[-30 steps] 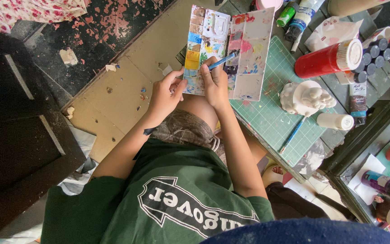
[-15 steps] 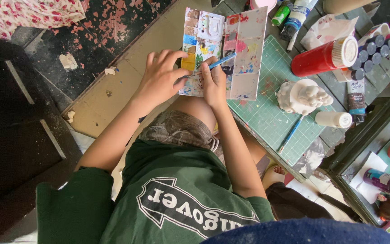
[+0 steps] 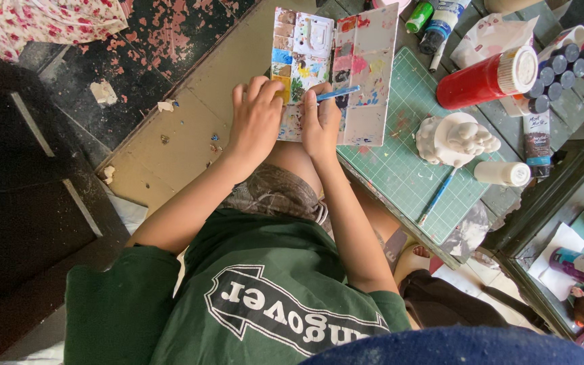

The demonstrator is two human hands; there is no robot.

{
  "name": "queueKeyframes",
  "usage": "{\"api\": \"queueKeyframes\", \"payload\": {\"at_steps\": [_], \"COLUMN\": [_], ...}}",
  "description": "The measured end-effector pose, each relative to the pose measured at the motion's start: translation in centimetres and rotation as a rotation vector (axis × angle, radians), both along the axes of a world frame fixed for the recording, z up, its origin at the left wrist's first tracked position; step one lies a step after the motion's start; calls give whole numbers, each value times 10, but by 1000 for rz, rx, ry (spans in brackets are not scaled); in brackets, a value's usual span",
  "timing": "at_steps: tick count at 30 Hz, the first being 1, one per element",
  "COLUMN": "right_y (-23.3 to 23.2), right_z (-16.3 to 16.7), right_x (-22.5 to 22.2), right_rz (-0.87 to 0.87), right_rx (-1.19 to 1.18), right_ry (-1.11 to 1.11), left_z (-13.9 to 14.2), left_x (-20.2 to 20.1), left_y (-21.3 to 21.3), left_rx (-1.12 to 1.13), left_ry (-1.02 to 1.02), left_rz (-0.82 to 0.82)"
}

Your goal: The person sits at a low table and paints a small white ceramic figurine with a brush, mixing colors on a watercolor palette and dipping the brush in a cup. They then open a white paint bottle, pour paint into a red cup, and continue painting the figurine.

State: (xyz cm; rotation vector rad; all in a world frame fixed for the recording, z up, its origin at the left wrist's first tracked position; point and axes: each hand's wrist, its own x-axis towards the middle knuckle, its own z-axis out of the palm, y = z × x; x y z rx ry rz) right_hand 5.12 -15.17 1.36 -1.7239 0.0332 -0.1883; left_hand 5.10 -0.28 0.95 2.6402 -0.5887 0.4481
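Seen from above: a hinged paint palette box, opened flat like a book, propped over the raised knee at the near edge of the green cutting mat. Left hand spread over the palette's left leaf, fingers draped across its lower wells, steadying from the outer edge; clamped rather than loose, though the thumb stays hidden. Right hand curled round a thin blue paintbrush, pinching low on the handle, knuckles resting on the palette near the hinge.

Handling, as a judgement: palette light, stiff, thin plastic; smeared with wet-looking colour, so likely slick and messy on the inner faces. Best taken by the clean outer rims or from beneath, kept level, the hinge supported so the two leaves do not fold. Brush very light, stiff along the shaft, soft only at the tip; best held well back from the bristles.

Orientation: palette's hinge running away from the body, toward the top of the view, tilted slightly right; its long axis across the two open leaves, left to right. Brush lying nearly crosswise, handle end pointing right and a little up over the right leaf, bristle end hidden under the fingers toward the left leaf.

Further along the mat: a white unpainted plaster figurine, a second blue brush lying below it, a small white bottle, a large red paint bottle on its side.
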Motion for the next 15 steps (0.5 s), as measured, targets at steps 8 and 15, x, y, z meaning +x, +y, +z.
{"api": "queueKeyframes", "payload": {"at_steps": [8, 15], "right_y": [4, 1], "right_z": [-3, -3], "right_x": [0, -3], "right_rz": [-149, -51], "right_rx": [161, -225], "right_ry": [-95, -156], "left_z": [-7, 2], "left_x": [-5, -13], "left_y": [8, 41], "left_rx": [-46, -334], "left_ry": [-18, 20], "left_rz": [-119, -4]}}
